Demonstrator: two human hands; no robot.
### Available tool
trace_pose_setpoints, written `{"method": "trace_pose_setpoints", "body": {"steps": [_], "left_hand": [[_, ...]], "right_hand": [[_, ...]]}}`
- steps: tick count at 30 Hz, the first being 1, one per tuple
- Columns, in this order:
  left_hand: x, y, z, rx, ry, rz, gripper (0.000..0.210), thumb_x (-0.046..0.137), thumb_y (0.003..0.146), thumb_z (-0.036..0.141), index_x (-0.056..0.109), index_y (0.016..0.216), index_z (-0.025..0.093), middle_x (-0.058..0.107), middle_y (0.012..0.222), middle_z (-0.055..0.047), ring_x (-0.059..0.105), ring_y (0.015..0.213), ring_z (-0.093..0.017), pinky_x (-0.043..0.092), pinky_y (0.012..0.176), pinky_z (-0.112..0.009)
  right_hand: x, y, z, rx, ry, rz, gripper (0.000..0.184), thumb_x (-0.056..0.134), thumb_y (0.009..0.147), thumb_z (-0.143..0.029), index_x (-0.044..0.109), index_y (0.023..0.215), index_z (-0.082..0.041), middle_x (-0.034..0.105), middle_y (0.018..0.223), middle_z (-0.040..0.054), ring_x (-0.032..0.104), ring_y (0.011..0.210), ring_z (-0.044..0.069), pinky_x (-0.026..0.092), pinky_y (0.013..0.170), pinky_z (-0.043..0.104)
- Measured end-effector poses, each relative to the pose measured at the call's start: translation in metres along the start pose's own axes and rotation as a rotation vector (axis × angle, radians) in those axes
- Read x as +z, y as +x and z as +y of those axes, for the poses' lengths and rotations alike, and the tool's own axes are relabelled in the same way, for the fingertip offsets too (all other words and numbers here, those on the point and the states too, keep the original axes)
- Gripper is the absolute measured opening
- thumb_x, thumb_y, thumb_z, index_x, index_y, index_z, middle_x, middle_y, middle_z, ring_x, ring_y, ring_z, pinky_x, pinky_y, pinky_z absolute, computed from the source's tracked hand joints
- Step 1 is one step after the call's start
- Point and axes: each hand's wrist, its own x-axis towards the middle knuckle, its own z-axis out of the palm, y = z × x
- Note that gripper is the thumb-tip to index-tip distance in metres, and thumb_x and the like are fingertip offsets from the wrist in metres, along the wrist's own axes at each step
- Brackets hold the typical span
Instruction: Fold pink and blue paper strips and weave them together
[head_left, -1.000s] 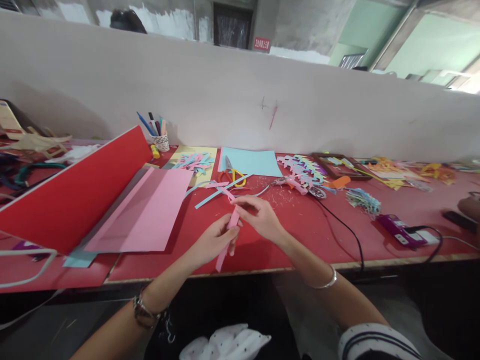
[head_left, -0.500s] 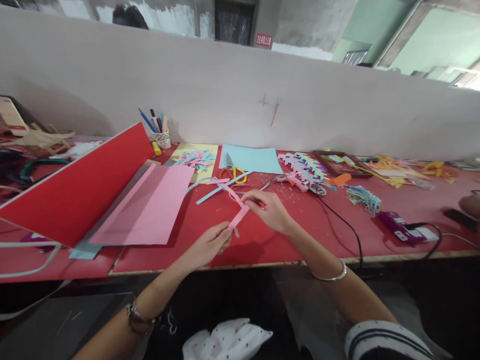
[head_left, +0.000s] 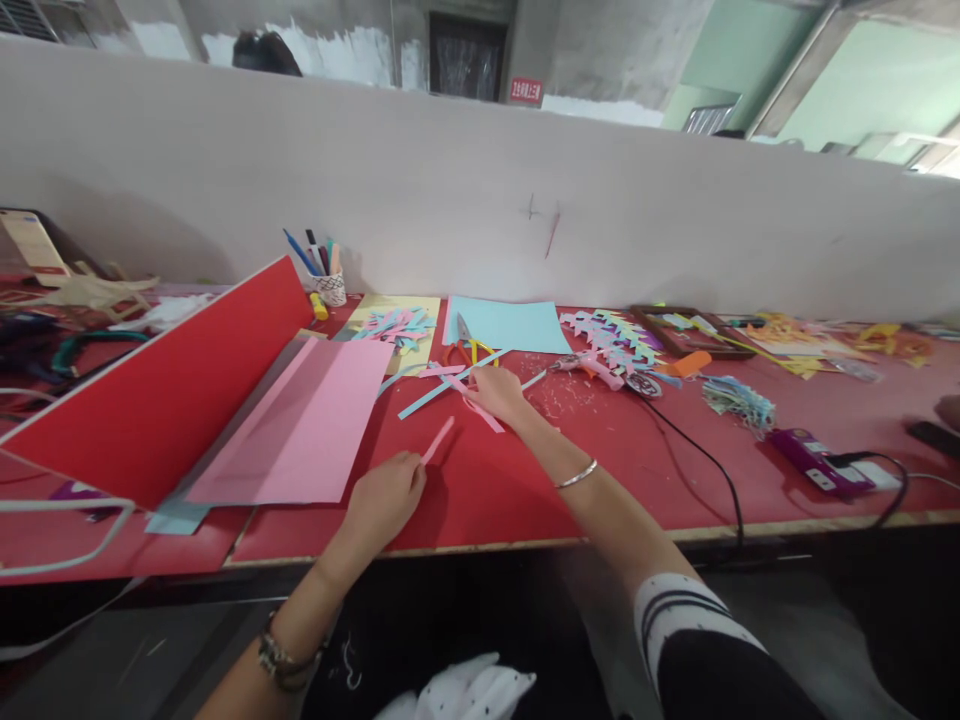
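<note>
My left hand (head_left: 388, 497) is closed on a folded pink paper strip (head_left: 439, 438), which sticks up to the right from its fingers. Further up the table, my right hand (head_left: 496, 392) reaches over loose strips with its fingers bent and close together. What they pinch, if anything, is hidden. Beneath and beside those fingers lie a pink strip (head_left: 489, 416) and a long light-blue strip (head_left: 420, 402). Just behind the hand are scissors (head_left: 457, 352) with red handles and a yellow-handled tool (head_left: 484, 352).
A red folder (head_left: 172, 390) stands half open at left, beside pink sheets (head_left: 315, 420). Blue paper (head_left: 517, 325) lies at the back near a pink glue gun (head_left: 600, 370), whose black cord runs to the front edge. A purple power strip (head_left: 817, 465) sits at right.
My hands have moved apart. The left drew back toward me with the folded pink strip; the right let go of that strip and moved forward to the loose strips.
</note>
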Motion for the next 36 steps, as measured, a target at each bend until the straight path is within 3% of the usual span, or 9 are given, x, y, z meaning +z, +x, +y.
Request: {"method": "trace_pose_setpoints", "body": {"steps": [4, 9, 12, 16, 23, 27, 29, 32, 36], "left_hand": [[0.006, 0.003, 0.003, -0.086, 0.199, 0.091, 0.03, 0.026, 0.085, 0.02, 0.053, 0.096, 0.013, 0.062, 0.092, -0.013, 0.063, 0.075, -0.02, 0.041, 0.051, -0.023], [0.008, 0.007, 0.003, -0.134, 0.269, 0.153, 0.041, 0.028, 0.085, 0.019, 0.038, 0.123, 0.008, 0.06, 0.097, -0.015, 0.064, 0.071, -0.021, 0.047, 0.052, -0.027], [0.007, 0.006, 0.003, -0.111, 0.299, 0.209, 0.044, 0.034, 0.083, 0.021, 0.035, 0.126, 0.01, 0.058, 0.099, -0.014, 0.063, 0.076, -0.021, 0.049, 0.053, -0.027], [0.009, 0.005, 0.001, -0.037, 0.3, 0.311, 0.045, 0.04, 0.08, 0.02, 0.039, 0.124, 0.011, 0.056, 0.103, -0.015, 0.059, 0.088, -0.022, 0.05, 0.061, -0.029], [0.005, 0.022, 0.005, 0.199, -0.072, 0.405, 0.047, 0.043, 0.079, 0.032, 0.039, 0.122, 0.012, 0.049, 0.119, -0.016, 0.048, 0.109, -0.026, 0.047, 0.08, -0.037], [-0.005, 0.034, 0.024, 0.262, -0.418, 0.378, 0.06, 0.05, 0.075, 0.042, 0.033, 0.126, 0.017, 0.051, 0.119, -0.011, 0.053, 0.101, -0.022, 0.046, 0.08, -0.036], [-0.008, 0.038, 0.036, 0.269, -0.56, 0.327, 0.055, 0.053, 0.072, 0.041, 0.04, 0.121, 0.018, 0.059, 0.106, -0.007, 0.057, 0.093, -0.02, 0.046, 0.079, -0.033], [-0.008, 0.038, 0.052, 0.273, -0.674, 0.23, 0.025, 0.048, 0.075, 0.036, 0.06, 0.086, 0.017, 0.066, 0.08, -0.002, 0.06, 0.077, -0.017, 0.046, 0.074, -0.028], [-0.007, 0.034, 0.06, 0.294, -0.702, 0.332, 0.019, 0.046, 0.075, 0.03, 0.061, 0.07, 0.017, 0.066, 0.071, -0.001, 0.058, 0.068, -0.015, 0.045, 0.065, -0.025]], "right_hand": [[0.0, 0.006, 0.004, 0.033, 0.017, -0.022, 0.008, 0.055, 0.073, -0.021, 0.061, 0.068, -0.018, 0.065, 0.082, 0.0077, 0.059, 0.083, 0.021, 0.04, 0.066, 0.028], [0.004, 0.005, 0.005, 0.04, 0.104, -0.066, 0.012, 0.061, 0.067, -0.028, 0.063, 0.072, -0.017, 0.066, 0.083, 0.0071, 0.059, 0.083, 0.022, 0.041, 0.066, 0.026], [0.008, 0.005, 0.006, 0.017, 0.205, -0.088, 0.008, 0.058, 0.064, -0.011, 0.063, 0.069, -0.016, 0.067, 0.079, 0.0048, 0.06, 0.081, 0.018, 0.041, 0.067, 0.023], [0.001, 0.006, 0.015, 0.009, 0.397, -0.071, 0.01, 0.053, 0.068, -0.011, 0.063, 0.068, -0.014, 0.066, 0.074, 0.0036, 0.06, 0.073, 0.014, 0.042, 0.064, 0.021], [-0.025, -0.014, 0.03, 0.012, 0.741, -0.073, 0.007, 0.048, 0.073, -0.015, 0.053, 0.076, -0.015, 0.063, 0.07, 0.0003, 0.057, 0.061, 0.008, 0.045, 0.06, 0.02], [-0.026, -0.031, 0.028, -0.022, 0.988, -0.043, 0.011, 0.051, 0.069, -0.016, 0.044, 0.078, -0.018, 0.059, 0.06, -0.0049, 0.054, 0.053, 0.006, 0.045, 0.059, 0.02], [-0.024, -0.039, 0.026, -0.075, 1.151, -0.001, 0.017, 0.055, 0.067, -0.018, 0.041, 0.077, -0.019, 0.056, 0.054, -0.0073, 0.051, 0.049, 0.006, 0.044, 0.056, 0.02], [-0.022, -0.048, 0.025, -0.168, 1.227, 0.054, 0.016, 0.057, 0.065, -0.022, 0.044, 0.073, -0.019, 0.056, 0.057, -0.0064, 0.049, 0.047, 0.006, 0.042, 0.053, 0.021], [-0.023, -0.06, 0.026, -0.227, 1.091, 0.104, 0.011, 0.054, 0.069, -0.025, 0.052, 0.077, -0.017, 0.059, 0.07, -0.0015, 0.051, 0.056, 0.007, 0.043, 0.058, 0.022]]}}
